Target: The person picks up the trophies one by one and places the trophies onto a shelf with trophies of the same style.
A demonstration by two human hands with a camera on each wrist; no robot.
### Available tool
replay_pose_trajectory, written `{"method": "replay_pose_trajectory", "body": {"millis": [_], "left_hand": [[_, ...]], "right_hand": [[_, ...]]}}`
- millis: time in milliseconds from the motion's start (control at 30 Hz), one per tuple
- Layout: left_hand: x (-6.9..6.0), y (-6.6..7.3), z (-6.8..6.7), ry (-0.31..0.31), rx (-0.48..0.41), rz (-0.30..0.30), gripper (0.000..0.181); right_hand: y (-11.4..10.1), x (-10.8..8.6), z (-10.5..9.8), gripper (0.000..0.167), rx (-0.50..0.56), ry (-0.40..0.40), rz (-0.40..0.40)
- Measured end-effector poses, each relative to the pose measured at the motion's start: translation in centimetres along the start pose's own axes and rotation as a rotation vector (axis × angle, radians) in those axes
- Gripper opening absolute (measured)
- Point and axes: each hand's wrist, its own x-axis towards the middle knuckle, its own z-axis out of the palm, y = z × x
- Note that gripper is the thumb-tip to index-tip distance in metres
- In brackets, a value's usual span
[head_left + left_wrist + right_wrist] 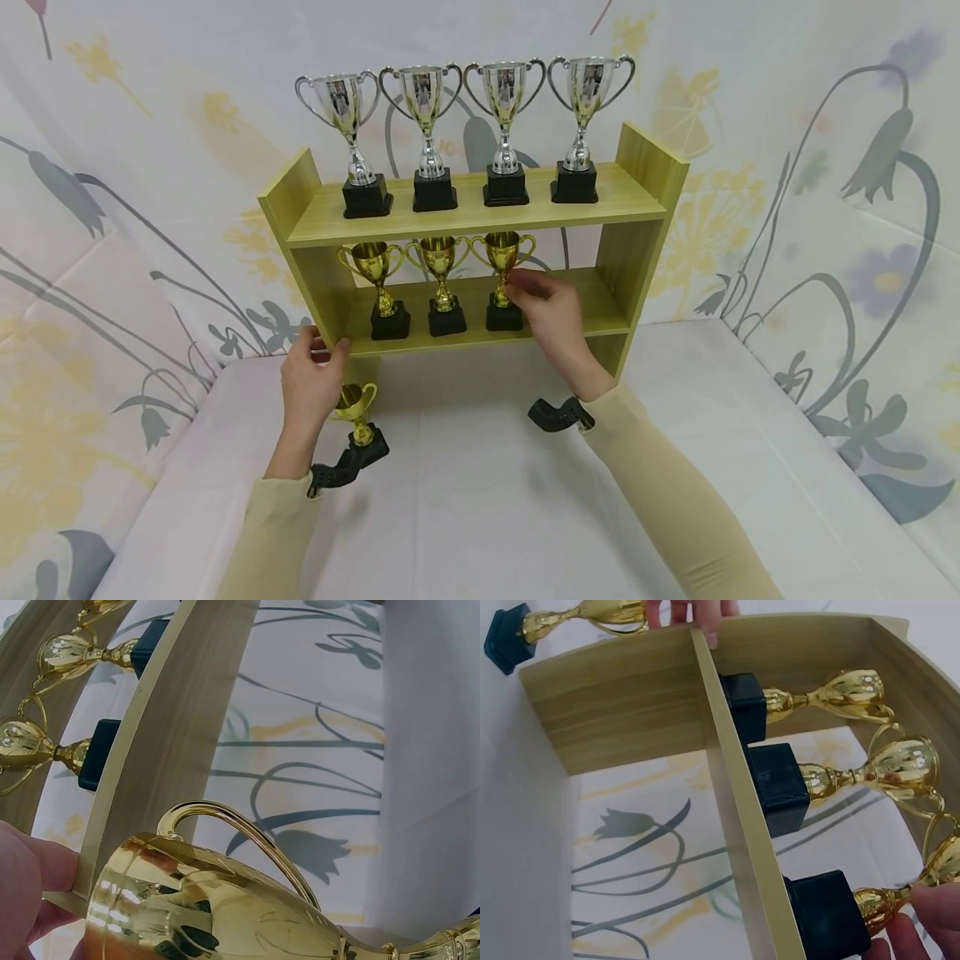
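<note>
A two-tier wooden shelf (480,219) stands on the table. My right hand (552,315) pinches the stem of the rightmost gold trophy cup (501,248), whose black base rests on the lower board; the right wrist view shows fingertips (934,904) at that stem. Two more gold trophies (372,260) (438,255) stand to its left. With thumb and fingers around the lower left corner of the shelf, my left hand (309,383) holds it. Just beside that hand, another gold trophy (210,900) stands on the table, partly hidden by the hand in the head view.
Several silver trophies (504,92) with black bases line the top board. A white cloth (457,500) covers the table. Behind and at both sides hangs floral fabric (795,208). The shelf's right side panel (633,258) bounds the lower tier.
</note>
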Motion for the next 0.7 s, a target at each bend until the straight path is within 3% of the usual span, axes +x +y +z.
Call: {"method": "replay_pose_trajectory", "body": {"millis": [367, 700], "left_hand": [[0.1, -0.1, 0.0, 0.001, 0.009, 0.000, 0.034], [0.1, 0.0, 0.1, -0.013, 0.005, -0.026, 0.036]], "right_hand": [[0.2, -0.8, -0.4, 0.024, -0.054, -0.009, -0.051], [0.4, -1.9, -1.1, 0.026, -0.066, -0.015, -0.049]]}}
